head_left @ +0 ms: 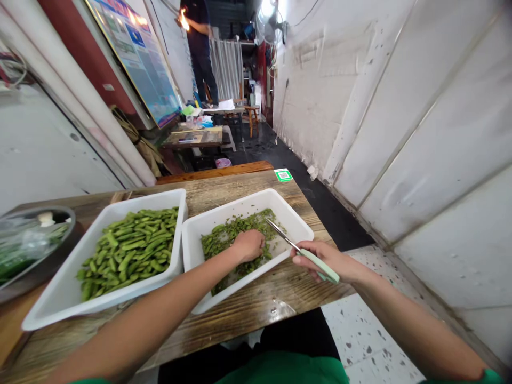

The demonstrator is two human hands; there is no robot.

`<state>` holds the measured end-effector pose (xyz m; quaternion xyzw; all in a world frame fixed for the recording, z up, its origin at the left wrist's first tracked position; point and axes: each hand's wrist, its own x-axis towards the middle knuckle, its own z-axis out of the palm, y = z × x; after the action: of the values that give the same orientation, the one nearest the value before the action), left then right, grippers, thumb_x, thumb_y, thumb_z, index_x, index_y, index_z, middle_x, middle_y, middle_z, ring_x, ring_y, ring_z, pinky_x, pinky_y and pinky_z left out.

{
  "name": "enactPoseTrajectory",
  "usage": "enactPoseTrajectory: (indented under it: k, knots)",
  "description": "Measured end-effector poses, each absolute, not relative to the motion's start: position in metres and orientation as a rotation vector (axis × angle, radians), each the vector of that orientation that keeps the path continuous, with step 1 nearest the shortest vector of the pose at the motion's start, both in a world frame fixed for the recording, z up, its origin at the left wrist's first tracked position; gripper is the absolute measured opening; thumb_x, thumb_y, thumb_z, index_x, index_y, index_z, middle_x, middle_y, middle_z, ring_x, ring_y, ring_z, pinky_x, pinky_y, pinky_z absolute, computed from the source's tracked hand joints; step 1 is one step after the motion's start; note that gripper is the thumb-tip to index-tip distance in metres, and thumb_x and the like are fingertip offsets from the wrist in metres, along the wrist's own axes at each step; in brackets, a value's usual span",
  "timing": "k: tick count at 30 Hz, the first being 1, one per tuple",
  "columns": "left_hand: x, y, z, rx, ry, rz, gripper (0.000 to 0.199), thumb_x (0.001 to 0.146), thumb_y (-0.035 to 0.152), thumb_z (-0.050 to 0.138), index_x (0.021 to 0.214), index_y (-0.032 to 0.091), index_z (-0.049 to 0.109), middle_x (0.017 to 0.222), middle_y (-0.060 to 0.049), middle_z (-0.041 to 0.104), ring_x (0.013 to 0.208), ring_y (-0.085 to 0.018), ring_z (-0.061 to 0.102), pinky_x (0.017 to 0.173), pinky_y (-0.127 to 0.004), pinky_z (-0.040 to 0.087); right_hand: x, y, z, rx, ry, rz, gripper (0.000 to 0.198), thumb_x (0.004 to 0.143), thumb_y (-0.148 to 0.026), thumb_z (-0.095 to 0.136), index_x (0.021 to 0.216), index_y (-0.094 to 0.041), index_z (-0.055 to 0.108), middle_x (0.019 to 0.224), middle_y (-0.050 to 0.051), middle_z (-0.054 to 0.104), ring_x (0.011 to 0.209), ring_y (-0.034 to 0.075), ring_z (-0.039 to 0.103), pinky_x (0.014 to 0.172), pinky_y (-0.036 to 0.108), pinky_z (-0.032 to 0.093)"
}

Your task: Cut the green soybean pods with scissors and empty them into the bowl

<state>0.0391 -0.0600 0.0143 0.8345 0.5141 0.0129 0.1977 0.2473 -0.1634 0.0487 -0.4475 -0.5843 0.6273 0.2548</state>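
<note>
My right hand [316, 258] grips a pair of scissors [320, 265] by the light green handles. The metal blades point up and left over the right part of a white tray [244, 205]. Inside that tray lie small green trimmings [228, 226] and some pods. My left hand [248, 245] reaches down among them with its fingers curled; what is between the fingertips is hidden. To the left, a second white tray [183, 213] holds a large heap of green edamame pods [132, 248].
A metal basin [66, 234] with greens and a clear plastic bag stands at the table's left end. A green QR code card [284, 175] lies at the wooden table's [280, 293] far corner. Farther back, a person [200, 48] stands near a cluttered table [196, 138].
</note>
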Motion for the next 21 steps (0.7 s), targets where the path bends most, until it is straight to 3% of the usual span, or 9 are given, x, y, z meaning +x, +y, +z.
enactPoseTrajectory:
  k: [4, 8, 21]
  knots:
    - [0.034, -0.065, 0.021, 1.967, 1.313, 0.510, 0.011, 0.065, 0.026, 0.061, 0.070, 0.016, 0.061, 0.062, 0.000, 0.061, 0.060, -0.014, 0.054, 0.059, -0.024, 0.040, 0.253, -0.167, 0.051, -1.236, -1.626, 1.610, 0.037, 0.073, -0.051, 0.060, 0.086, -0.018, 0.049, 0.062, -0.006, 0.039, 0.049, 0.005, 0.038, 0.044, 0.017, 0.038]
    - [0.035, -0.074, 0.036, 1.432, 1.226, 0.830, 0.024, 0.059, 0.034, 0.069, 0.071, 0.014, 0.062, 0.058, 0.002, 0.059, 0.051, -0.010, 0.049, 0.054, -0.023, 0.038, 0.254, -0.169, 0.057, -1.351, -1.784, 1.399, 0.037, 0.076, -0.051, 0.058, 0.088, -0.017, 0.052, 0.064, -0.004, 0.041, 0.052, 0.007, 0.040, 0.047, 0.019, 0.037]
    - [0.034, -0.089, 0.041, 1.199, 1.081, 0.837, 0.028, 0.056, 0.033, 0.076, 0.072, 0.013, 0.066, 0.057, 0.002, 0.056, 0.048, -0.005, 0.044, 0.049, -0.019, 0.034, 0.237, -0.162, 0.057, -1.434, -1.880, 1.147, 0.033, 0.070, -0.047, 0.064, 0.072, -0.014, 0.059, 0.060, -0.001, 0.051, 0.057, 0.010, 0.045, 0.049, 0.020, 0.032]
